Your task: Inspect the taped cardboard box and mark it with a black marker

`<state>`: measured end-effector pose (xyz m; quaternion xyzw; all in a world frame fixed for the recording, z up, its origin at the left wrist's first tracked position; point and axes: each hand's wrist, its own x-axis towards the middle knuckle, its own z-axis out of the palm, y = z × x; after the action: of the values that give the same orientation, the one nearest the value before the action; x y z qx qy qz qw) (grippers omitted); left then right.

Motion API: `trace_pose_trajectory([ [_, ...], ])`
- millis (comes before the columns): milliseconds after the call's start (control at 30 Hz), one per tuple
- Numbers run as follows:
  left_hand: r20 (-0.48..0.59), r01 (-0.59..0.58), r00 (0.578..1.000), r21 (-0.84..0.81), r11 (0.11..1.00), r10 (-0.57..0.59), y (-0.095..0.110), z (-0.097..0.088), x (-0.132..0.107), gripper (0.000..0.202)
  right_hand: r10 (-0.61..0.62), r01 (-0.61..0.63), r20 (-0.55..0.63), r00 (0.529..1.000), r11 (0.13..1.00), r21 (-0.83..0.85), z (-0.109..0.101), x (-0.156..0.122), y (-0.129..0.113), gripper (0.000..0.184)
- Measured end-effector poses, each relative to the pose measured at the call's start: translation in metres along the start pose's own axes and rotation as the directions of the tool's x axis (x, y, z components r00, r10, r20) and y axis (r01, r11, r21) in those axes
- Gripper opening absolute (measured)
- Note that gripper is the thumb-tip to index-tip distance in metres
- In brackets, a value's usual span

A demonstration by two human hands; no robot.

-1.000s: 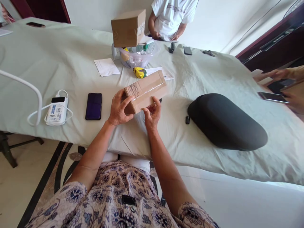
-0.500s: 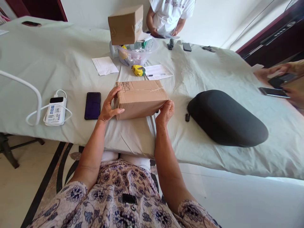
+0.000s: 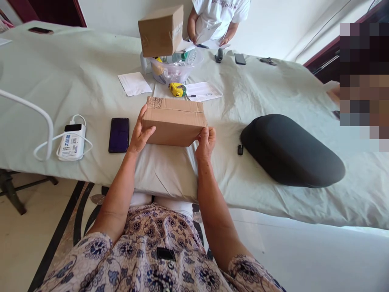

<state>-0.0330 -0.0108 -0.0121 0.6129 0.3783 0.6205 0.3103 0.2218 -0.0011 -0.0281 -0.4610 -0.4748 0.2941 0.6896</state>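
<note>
Item 1: cardboard box (image 3: 174, 121), near the surface's (image 3: 75, 77) front edge. We have turned it from tilted a second ago to level; our left hand (image 3: 139, 136) and right hand (image 3: 205, 142) clasp its ends, fingers curled against the cardboard.

A brown, taped-shut cardboard box (image 3: 174, 121) sits level, long side across, above the cloth-covered table's (image 3: 75, 73) near edge.
</note>
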Motion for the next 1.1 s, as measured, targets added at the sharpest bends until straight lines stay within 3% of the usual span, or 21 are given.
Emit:
trace_pose_trajectory([
  [100,-0.097,-0.024,0.995,0.040,0.999,0.027,0.000,0.003,0.001,0.092,0.002,-0.004,0.040,0.999,0.998,0.056,0.004,-0.001,0.000,0.062],
  [233,-0.140,-0.041,0.989,0.053,0.998,0.049,-0.002,0.000,0.001,0.084,0.050,-0.058,0.091,0.995,0.995,0.087,0.008,-0.002,0.004,0.058],
  [433,-0.268,-0.059,0.962,-0.022,0.998,0.051,-0.010,-0.007,0.004,0.084,0.085,-0.087,0.146,0.986,0.996,0.007,0.009,-0.003,0.008,0.053],
  [667,-0.302,-0.050,0.953,-0.103,0.993,0.016,-0.010,-0.012,0.006,0.086,0.137,-0.146,0.166,0.977,0.988,0.048,0.013,-0.004,0.005,0.053],
  [900,-0.240,-0.024,0.971,-0.015,1.000,0.020,-0.025,-0.004,0.004,0.102,0.110,-0.110,0.004,0.994,0.989,0.095,0.011,-0.002,0.002,0.052],
  [1100,-0.253,0.027,0.968,0.105,0.994,0.000,-0.027,0.000,0.000,0.085,0.091,-0.085,-0.073,0.993,0.993,0.080,0.010,-0.003,-0.003,0.048],
])
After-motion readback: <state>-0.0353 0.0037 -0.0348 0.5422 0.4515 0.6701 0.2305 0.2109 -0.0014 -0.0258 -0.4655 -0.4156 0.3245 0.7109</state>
